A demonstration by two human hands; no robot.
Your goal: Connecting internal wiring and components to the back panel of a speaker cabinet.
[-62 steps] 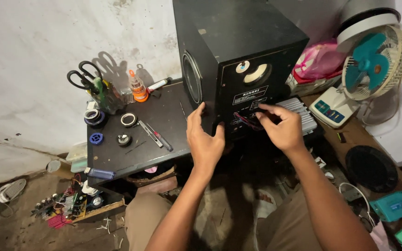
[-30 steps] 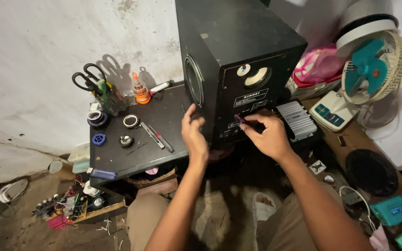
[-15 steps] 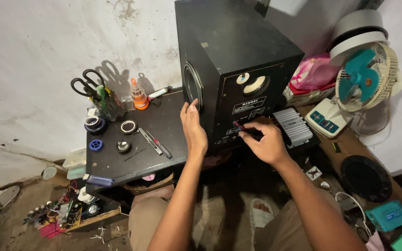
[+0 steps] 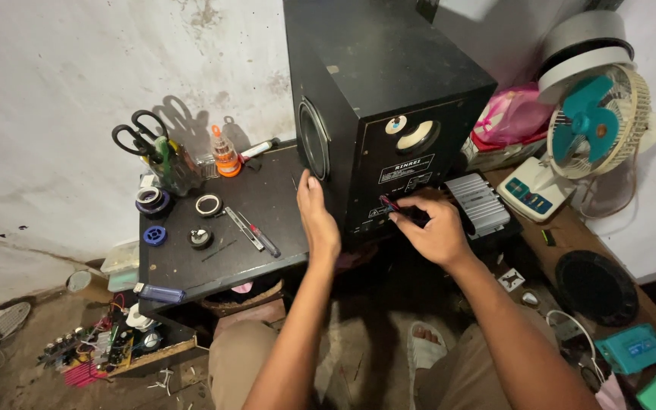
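A tall black box-shaped speaker cabinet (image 4: 377,91) stands upright on the right end of a dark flat-topped work table (image 4: 206,247), with a round driver cone on its left side face and a rear panel bearing a label and two round fittings turned toward the viewer.

The left hand (image 4: 317,216) lies flat and open against the lower left edge of the cabinet, fingers extended upward beside the driver cone, holding nothing.

The right hand (image 4: 434,228) is at the lower part of the rear panel, fingers narrowed in a pinch on thin red and black wires (image 4: 392,206). Whether the wires are joined to the panel at that spot cannot be determined, as the fingers cover it.

Just right of the cabinet, behind the right hand, sits a ribbed silver metal amplifier unit (image 4: 480,203).

On the table's left portion: a clear holder with black-handled scissors (image 4: 140,137) standing in it, a small orange-capped bottle (image 4: 225,156), several tape rolls (image 4: 208,205), and a slim grey utility knife (image 4: 246,228) lying flat, all well apart from both hands.

Far right, a white desk fan with teal blades (image 4: 594,118) stands on a wooden surface. A tray of loose circuit boards (image 4: 89,349) rests on the floor at lower left.
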